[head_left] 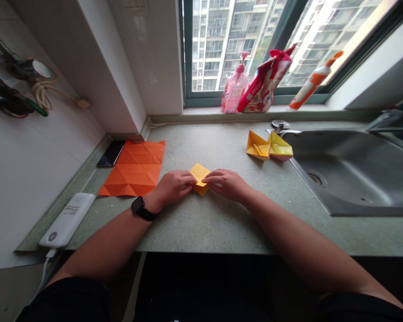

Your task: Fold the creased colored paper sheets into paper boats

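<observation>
A small folded piece of yellow origami paper lies on the counter in front of me, one corner pointing away. My left hand pinches its left side, and my right hand pinches its right side. Both hands have their fingertips close together near the paper's middle, covering part of its folds. Left of my left hand, an orange sheet of paper with a grid of creases is spread out. Farther right stand two folded paper shapes, one orange-yellow and one yellow-green, touching each other.
A steel sink is set into the counter at right. At left lie a phone and a white power bank with a cable. A pump bottle, red bag and orange-white bottle stand on the windowsill.
</observation>
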{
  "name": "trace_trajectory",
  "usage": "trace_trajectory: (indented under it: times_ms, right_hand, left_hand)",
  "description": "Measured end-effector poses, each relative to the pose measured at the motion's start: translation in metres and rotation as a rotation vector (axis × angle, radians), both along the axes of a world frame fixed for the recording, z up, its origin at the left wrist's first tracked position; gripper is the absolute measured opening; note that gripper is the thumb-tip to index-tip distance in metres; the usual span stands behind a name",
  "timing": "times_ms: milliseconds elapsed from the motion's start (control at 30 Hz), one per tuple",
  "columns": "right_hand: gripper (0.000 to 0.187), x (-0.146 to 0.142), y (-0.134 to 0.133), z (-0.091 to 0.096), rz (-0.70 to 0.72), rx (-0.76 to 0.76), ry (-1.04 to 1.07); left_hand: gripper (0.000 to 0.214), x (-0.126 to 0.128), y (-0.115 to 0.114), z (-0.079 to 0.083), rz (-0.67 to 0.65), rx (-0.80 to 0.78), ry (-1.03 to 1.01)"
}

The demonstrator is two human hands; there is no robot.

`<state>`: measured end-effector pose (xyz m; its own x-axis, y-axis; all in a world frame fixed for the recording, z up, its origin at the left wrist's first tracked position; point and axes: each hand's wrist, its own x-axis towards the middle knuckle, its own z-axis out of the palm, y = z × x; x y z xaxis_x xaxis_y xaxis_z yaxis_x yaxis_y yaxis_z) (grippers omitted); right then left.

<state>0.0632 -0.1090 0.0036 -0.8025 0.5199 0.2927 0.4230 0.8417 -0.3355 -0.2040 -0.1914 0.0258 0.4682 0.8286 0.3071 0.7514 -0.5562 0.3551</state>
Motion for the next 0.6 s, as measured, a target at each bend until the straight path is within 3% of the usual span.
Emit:
trace_trajectory:
  times_ms: [200,600]
  right_hand:
    - [0.031,0.0003,-0.0007,0.0010,-0.026,0.018,-0.014]
    - [0.027,0.0067,-0.0018,0.0052,0.014,-0.002,0.024]
  left_hand:
    - [0.022,0.0018,-0.0002,0.0012,0.045,-0.011,0.029]
    - [0.019,0.0060,-0.0025,-0.0009,0.077,-0.028,-0.136]
